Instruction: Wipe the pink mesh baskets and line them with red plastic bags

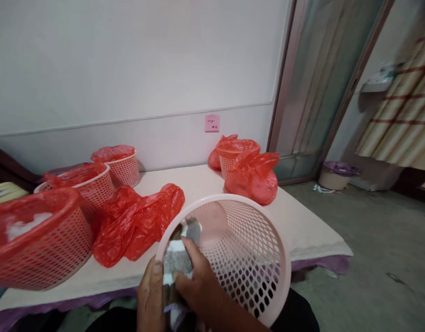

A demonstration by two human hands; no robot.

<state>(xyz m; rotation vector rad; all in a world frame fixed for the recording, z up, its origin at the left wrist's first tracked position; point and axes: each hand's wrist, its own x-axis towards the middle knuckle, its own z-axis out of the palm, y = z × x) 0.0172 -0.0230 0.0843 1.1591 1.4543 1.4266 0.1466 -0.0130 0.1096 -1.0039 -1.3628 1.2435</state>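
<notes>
A pale pink plastic basket (247, 216) with a lattice wall lies tilted in front of me, its mouth facing me. My left hand (150, 295) is closed on the left side of its rim, the thumb pressed along the edge. Inside that same side, my right hand (202, 281) is closed on a striped cloth (178, 258) in grey, white and brown. Part of the cloth hangs below the rim between both hands and lies against the basket wall. The fingers of my left hand behind the basket are hidden.
Beyond the basket is a white-covered table (195, 177) against the wall. Left of it lies a crumpled red plastic bag (136, 221), beside a large red-lined basket (43, 249) and two smaller ones. A knotted red bag (252, 182) and a lined basket (228, 166) stand back right.
</notes>
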